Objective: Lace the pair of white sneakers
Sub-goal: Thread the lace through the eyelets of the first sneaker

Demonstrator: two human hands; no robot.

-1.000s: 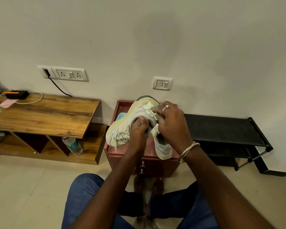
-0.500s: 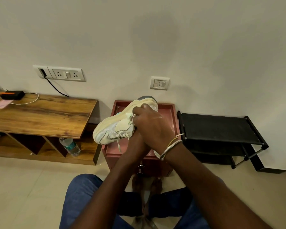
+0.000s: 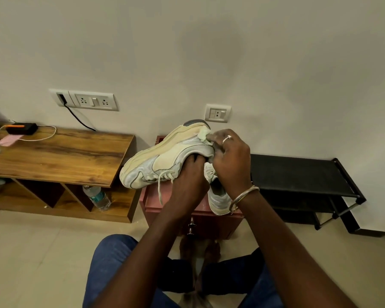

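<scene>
Above maroon wooden cabinet [image 3: 176, 204] on beige tiled floor [image 3: 31, 252], left hand [image 3: 187, 181] and right hand [image 3: 229, 161] clasp worn white leather sneaker [image 3: 165, 158]

First sneaker [image 3: 165, 161]: white, yellowed sole, tipped on its side, toe toward 8 o'clock, heel toward 2 o'clock; a loose lace [image 3: 160, 190] dangles near the toe. Second sneaker [image 3: 219, 196]: white, mostly hidden, at 4 o'clock of the first.

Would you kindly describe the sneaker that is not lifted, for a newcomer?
Find the reddish cabinet against the wall, between the wooden table and black rack. The second sneaker lies on its top, beneath the right hand; unlike the lifted sneaker, it rests opening upward.
</scene>
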